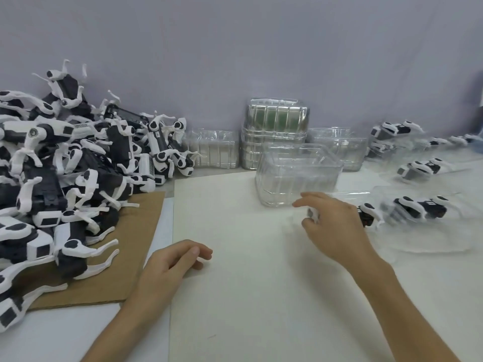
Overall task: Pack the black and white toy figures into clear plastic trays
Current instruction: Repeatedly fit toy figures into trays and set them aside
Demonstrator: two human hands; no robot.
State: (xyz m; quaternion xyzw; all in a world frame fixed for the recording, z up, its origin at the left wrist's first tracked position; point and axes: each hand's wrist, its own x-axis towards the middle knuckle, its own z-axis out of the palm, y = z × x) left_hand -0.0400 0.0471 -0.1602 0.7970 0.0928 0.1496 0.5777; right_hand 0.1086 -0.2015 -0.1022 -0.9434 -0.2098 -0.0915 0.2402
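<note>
Our right hand (337,226) pinches a black-and-white plastic toy figure (367,216).
Our left hand (172,265) rests loose and empty on the white table (431,283).

Toy-packing bench in a small workshop.
A heap of black and white toy figures (65,165) spills over a cardboard sheet (136,244) on the white table (65,333), against a bare grey wall (235,48); stacks of clear plastic trays (275,134) stand at the back, and filled trays (386,194) lie in rows to the right.
</note>
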